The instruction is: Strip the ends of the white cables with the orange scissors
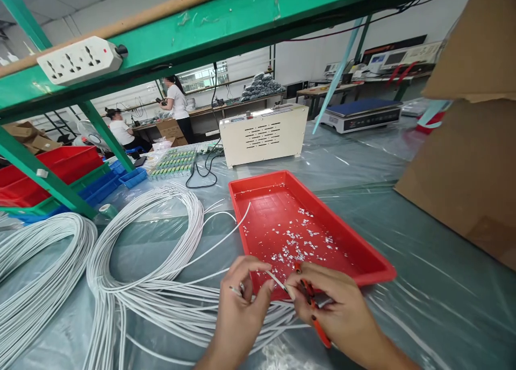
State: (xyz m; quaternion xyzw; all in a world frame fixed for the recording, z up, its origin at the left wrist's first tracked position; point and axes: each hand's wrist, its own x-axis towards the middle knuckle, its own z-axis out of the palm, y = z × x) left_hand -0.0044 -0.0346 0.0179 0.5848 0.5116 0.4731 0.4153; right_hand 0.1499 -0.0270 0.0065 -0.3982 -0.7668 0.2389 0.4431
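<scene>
Two hands work low over the near edge of a red tray (pixel 363 251). L hand (pixel 244 305) has thumb and fingertips drawn in close around a thin white cable (pixel 276 278), w/ a short white end (pixel 236 290) poking out btwn its fingers. R hand (pixel 334 300) is wrapped around an orange-handled tool (pixel 320 331), prob. small cutters or strippers, its thumb and forefinger near the cable's other end. So the cable spans the gap btwn the hands, at the tray's near rim; the tool's tip is partly hidden.

Step in hand looks like stripping or trimming a cable end, judging by the silvery scraps (pixel 296 249) strewn in the tray. Next move prob. calls for a steady L pinch and a light, controlled R squeeze.

Left of tray: a big coil (pixel 100 251) of white cable; farther L, a second coil (pixel 76 227). Clear plastic sheeting (pixel 427 241) covers the tabletop around the tray. Behind tray: a cream vented box (pixel 264 136); behind & to its R, a scale (pixel 358 114). Right of tray: cardboard (pixel 463 182). Back-left of tray: circuit boards (pixel 173 162), stacked bins (pixel 52 168). High above tray: green beam (pixel 226 20) w/ power strip (pixel 78 61). Far beyond tray, bkgd: one standing person (pixel 177 101), one seated person (pixel 119 132).
</scene>
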